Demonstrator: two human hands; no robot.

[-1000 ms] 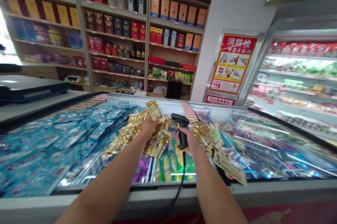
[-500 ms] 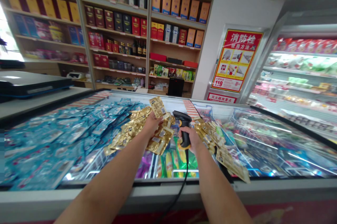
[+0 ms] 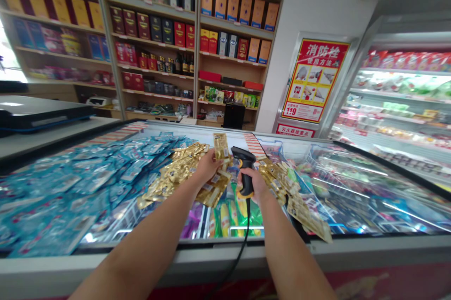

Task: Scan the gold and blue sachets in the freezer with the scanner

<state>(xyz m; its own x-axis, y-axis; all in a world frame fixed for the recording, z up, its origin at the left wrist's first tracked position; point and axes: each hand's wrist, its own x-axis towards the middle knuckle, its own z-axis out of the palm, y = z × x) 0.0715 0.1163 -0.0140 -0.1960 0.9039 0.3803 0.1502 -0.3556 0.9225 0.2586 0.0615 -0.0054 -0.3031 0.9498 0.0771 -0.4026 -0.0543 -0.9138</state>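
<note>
My left hand (image 3: 208,167) is closed on a gold foil packet (image 3: 221,145), held upright with a pale label at its lower edge. My right hand (image 3: 256,183) wraps round the grip of a black and yellow barcode scanner (image 3: 244,156). The scanner's head points left toward the packet, a small gap between them. Under and left of my left hand lies a heap of gold packets (image 3: 172,170). More gold packets (image 3: 278,175) lie to the right of the scanner. A black cable (image 3: 243,248) hangs from the scanner's grip over the front edge.
A wide pile of blue packets (image 3: 88,182) covers the left of the glass-topped chest freezer (image 3: 197,255). Through the glass show bagged corn (image 3: 225,220) and wire baskets. A flat black device (image 3: 45,112) sits at the left. Shelves of boxes (image 3: 151,27) stand behind.
My left hand has moved slightly right, and the gold packet has turned more upright, closer to the scanner's head. My right hand keeps the scanner in nearly the same place.
</note>
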